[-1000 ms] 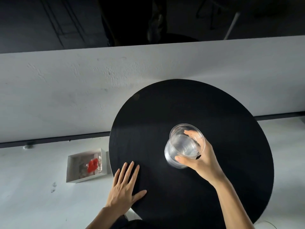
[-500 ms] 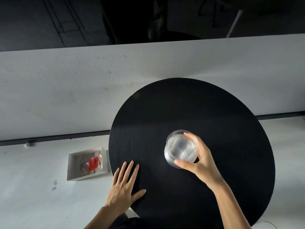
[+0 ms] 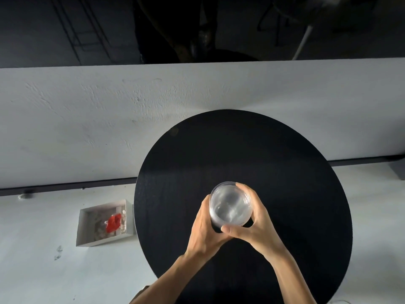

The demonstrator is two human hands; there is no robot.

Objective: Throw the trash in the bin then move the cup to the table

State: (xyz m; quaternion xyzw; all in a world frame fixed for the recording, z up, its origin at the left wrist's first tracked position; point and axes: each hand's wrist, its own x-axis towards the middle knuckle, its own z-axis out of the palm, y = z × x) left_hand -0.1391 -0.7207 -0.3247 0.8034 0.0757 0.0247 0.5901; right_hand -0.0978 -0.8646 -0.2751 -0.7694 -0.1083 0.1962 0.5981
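Note:
A clear plastic cup [image 3: 230, 204] stands upright on the round black table [image 3: 274, 154], seen from above, a little in front of its middle. Both hands wrap it: my left hand [image 3: 205, 229] cups its left side and my right hand [image 3: 255, 224] grips its right side, thumb across the near wall. On the floor to the left of the table lies a shallow white box bin [image 3: 86, 224] holding crumpled pale trash and a red piece [image 3: 114, 222].
A long white low wall [image 3: 87, 119] runs behind the table, with a dark strip along its foot. Beyond it the room is dark, with a white pole [image 3: 303, 43] at the back right. Pale floor [image 3: 32, 270] surrounds the table.
The cup came down and slightly toward me onto the table. My left hand lifted off the table's left edge and closed around the cup's left side, joining the right hand.

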